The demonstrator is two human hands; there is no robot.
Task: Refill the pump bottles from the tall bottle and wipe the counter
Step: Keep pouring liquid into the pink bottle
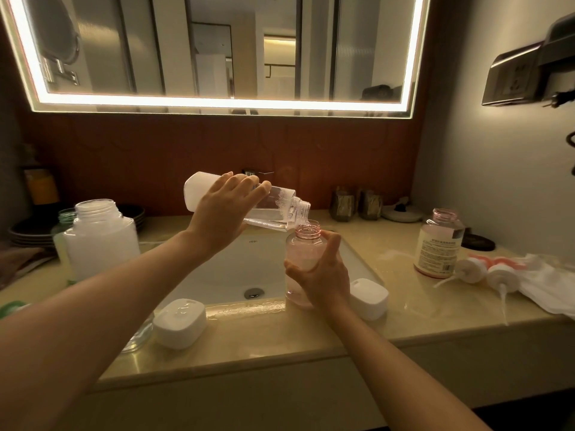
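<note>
A: Head view — the hands?
B: Left hand (224,213) grips the tall bottle (273,205), tipped, its mouth over the pink bottle (303,244). Right hand (320,275) wraps that one, at five o'clock of the sink (230,275).
A: Others?
B: Second pink bottle (438,244) on the counter (404,309) at three o'clock — pumps (473,270) just beside it.

1 head view, close above sink (224,275), facing mirror (217,45)

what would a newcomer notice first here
Centre frame, the left hand tips the tall bottle so clear liquid runs into an open pink bottle gripped by the right hand at the front edge of the sink. Behind, a glow-edged mirror spans the wall; two pump heads lie on the counter at right.
</note>
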